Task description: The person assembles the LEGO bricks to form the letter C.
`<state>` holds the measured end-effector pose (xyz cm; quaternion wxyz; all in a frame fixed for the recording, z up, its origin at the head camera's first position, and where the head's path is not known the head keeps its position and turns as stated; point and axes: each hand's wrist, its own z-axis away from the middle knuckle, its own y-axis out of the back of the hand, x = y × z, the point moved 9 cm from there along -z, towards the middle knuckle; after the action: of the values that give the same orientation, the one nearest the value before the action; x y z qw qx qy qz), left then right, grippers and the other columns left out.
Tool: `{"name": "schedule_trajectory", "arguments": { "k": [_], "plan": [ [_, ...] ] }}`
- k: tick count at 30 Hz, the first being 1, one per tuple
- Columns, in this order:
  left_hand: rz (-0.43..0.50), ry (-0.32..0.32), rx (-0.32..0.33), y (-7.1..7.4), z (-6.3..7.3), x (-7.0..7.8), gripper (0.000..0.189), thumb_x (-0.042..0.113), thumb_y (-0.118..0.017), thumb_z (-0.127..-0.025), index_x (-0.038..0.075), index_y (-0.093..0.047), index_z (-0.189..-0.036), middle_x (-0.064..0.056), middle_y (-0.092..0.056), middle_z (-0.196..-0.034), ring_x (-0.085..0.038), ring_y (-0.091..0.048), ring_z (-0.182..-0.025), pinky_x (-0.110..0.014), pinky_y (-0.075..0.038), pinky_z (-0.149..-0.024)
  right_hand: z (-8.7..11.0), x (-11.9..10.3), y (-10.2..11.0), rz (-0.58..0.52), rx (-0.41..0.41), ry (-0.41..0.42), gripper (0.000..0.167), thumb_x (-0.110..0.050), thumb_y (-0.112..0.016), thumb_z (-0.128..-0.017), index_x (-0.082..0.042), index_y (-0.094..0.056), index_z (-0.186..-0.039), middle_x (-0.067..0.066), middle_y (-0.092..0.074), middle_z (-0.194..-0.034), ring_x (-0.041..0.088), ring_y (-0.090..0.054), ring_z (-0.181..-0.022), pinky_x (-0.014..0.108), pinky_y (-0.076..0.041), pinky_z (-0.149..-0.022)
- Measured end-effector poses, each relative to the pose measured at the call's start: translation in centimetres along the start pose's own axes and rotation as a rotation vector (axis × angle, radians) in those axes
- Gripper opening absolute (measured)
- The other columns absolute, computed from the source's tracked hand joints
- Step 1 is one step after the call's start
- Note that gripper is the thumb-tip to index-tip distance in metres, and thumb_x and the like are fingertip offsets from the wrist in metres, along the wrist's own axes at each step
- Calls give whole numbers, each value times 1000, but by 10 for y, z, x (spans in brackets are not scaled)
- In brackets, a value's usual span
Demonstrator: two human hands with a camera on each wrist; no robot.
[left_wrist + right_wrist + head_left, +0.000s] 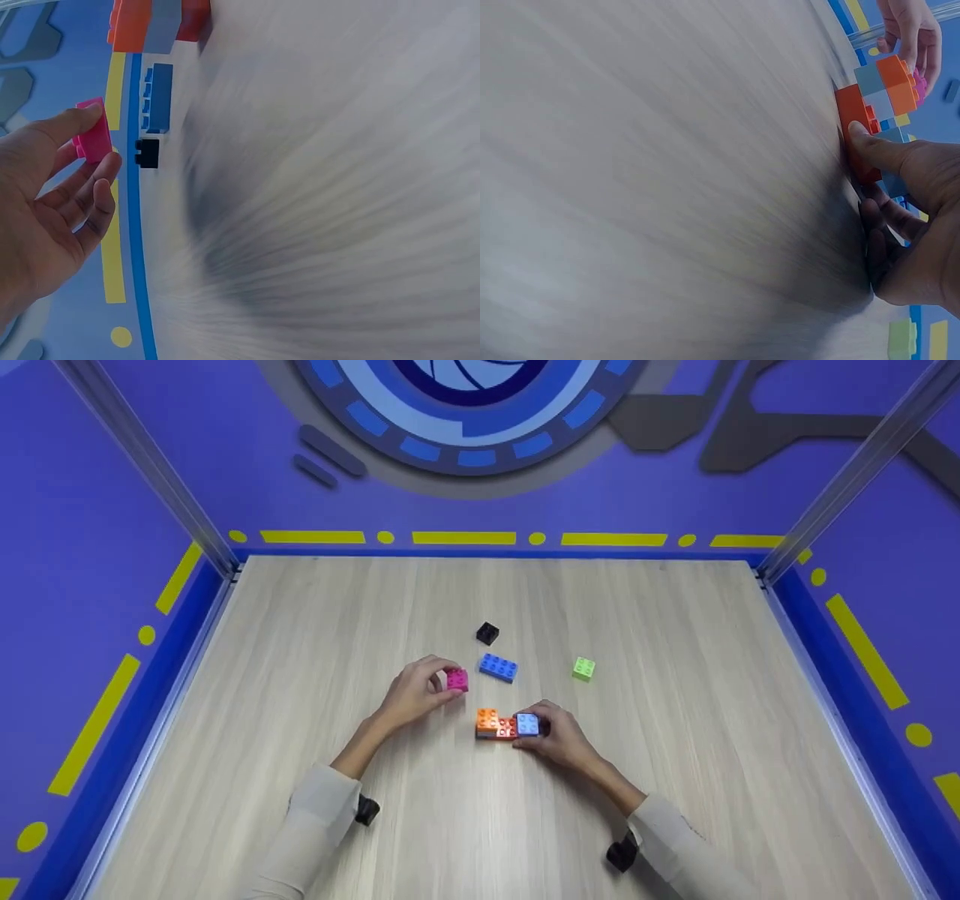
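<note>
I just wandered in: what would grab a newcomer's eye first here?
Likely the bright colours mid-picture: the left hand pinches a pink brick, while the right hand grips a brick build with an orange brick at its left end and a light blue brick at its right. Beyond lie a blue brick and a black brick, with a lime green brick to the right. Then the big round emblem on the back wall.
</note>
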<state>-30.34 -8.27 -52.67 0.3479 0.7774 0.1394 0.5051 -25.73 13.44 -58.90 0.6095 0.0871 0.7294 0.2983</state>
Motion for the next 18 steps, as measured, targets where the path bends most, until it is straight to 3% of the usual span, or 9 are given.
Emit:
{"name": "schedule_trajectory", "arguments": {
  "k": [8, 18],
  "plan": [
    [46, -18, -22, -6, 5, 15, 35, 23, -77, -82, 10, -67, -113, -4, -67, -100, -22, -65, -75, -36, -54, -66, 2, 3, 1, -2, -10, -32, 41, -15, -86, -69, -8, -70, -106, 2, -65, -100, 14, -58, -93, 23, -46, -83],
    [69, 4, -67, -18, 16, 24, 41, 23, -77, -81, 8, -67, -118, -5, -68, -105, -20, -65, -77, -26, -54, -68, 1, 4, 1, -18, 13, 4, 42, -14, -87, -67, -8, -70, -104, 2, -66, -98, 14, -58, -91, 22, -46, -81]
  ]
}}
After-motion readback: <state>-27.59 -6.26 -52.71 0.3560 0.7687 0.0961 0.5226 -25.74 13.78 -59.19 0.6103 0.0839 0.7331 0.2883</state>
